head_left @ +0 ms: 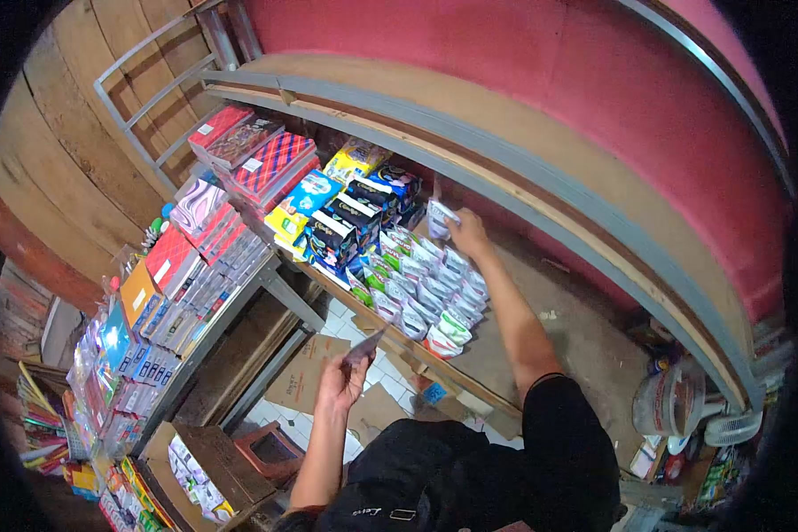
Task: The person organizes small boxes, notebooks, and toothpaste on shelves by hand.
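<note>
My right hand [470, 234] reaches to the back of the shelf, its fingers closed on a small white-and-purple packet [440, 219]. This packet is upright at the back end of the rows of small packets [426, 282], mostly white and purple with some green and red ones. Lower down, in front of the shelf edge, my left hand [342, 383] pinches a thin, flat, dark greyish packet [363, 347]; its print cannot be read. Left of the rows stand black packs [332, 238] and blue-and-yellow packs [310, 197].
Stacked notebooks [270, 168] fill the shelf's left end, with more stationery [164, 319] nearer. An open cardboard box [226, 461] holding white-and-purple packets stands at lower left. A wooden ledge [452, 146] runs above the shelf. A small fan [731, 427] is at right.
</note>
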Demonstrator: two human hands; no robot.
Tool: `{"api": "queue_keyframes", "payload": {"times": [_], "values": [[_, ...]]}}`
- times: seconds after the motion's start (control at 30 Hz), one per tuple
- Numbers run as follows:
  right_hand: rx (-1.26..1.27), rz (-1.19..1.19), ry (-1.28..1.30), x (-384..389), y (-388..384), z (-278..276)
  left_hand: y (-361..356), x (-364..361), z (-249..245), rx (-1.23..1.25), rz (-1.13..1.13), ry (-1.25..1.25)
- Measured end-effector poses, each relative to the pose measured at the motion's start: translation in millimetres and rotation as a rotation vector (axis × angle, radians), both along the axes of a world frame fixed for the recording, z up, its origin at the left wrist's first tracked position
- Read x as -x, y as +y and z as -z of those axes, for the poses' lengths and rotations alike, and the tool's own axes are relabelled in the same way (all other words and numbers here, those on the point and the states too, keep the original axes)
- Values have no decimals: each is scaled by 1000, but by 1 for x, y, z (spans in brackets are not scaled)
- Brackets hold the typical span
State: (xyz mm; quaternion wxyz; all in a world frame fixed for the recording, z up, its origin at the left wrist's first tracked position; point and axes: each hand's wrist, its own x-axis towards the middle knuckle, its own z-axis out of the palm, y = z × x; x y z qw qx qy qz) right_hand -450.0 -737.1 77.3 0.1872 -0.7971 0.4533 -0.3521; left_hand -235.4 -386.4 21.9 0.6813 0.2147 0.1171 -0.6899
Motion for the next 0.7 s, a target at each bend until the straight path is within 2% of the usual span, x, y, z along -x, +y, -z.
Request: {"api": "queue_keyframes", "payload": {"times": [0.17,0.27,0.4,0.6,0.7], "values": [[-271,-16,198,-38,-31,15,13,10,1,-50,-94,39],[-426,-7,211,-50,-49,45,20,15,3,-72,-170,35],[-519,-30,218,-59,-74,91,27,13,10,-59,-192,64],[-566,-65,223,-60,-80,106,27,14,2,-99,-199,35],[-591,-145,353,-61,-93,116,25,13,0,-79,-175,6]]}}
